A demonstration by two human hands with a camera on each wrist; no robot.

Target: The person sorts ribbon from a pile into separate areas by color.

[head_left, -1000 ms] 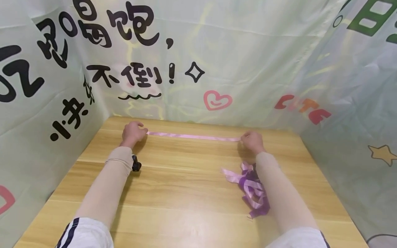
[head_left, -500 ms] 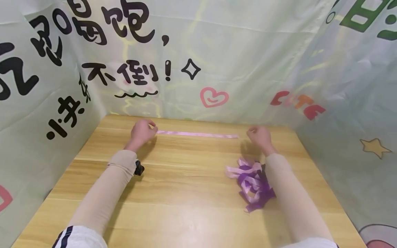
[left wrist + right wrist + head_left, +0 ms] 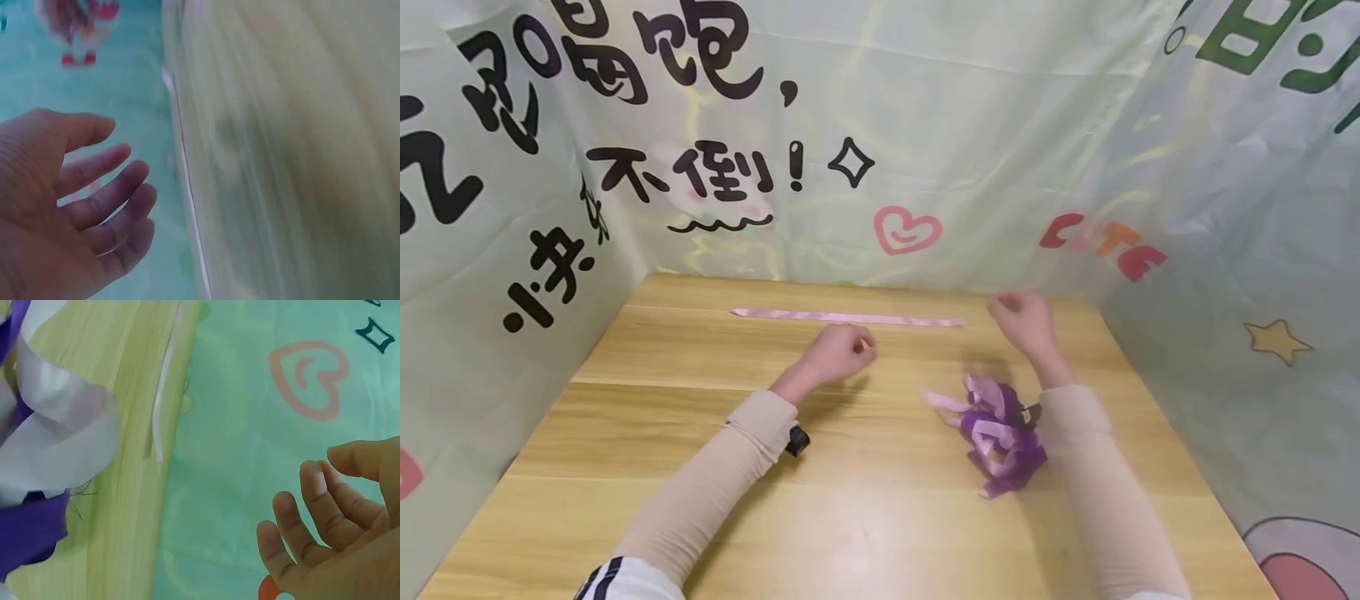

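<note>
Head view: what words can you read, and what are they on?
"饱,", black, on the pale green fabric backdrop
"不倒!", black, same backdrop
"快", black, same backdrop
"CUTE", multicoloured, same backdrop
Other black characters and the green character: folded or cut off, unreadable.

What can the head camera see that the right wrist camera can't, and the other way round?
Of these two, only the head view shows the left hand and the yellow star. Only the right wrist view shows every finger of the right hand. Both share the straight pink ribbon, the purple ribbon pile and the pink heart.
</note>
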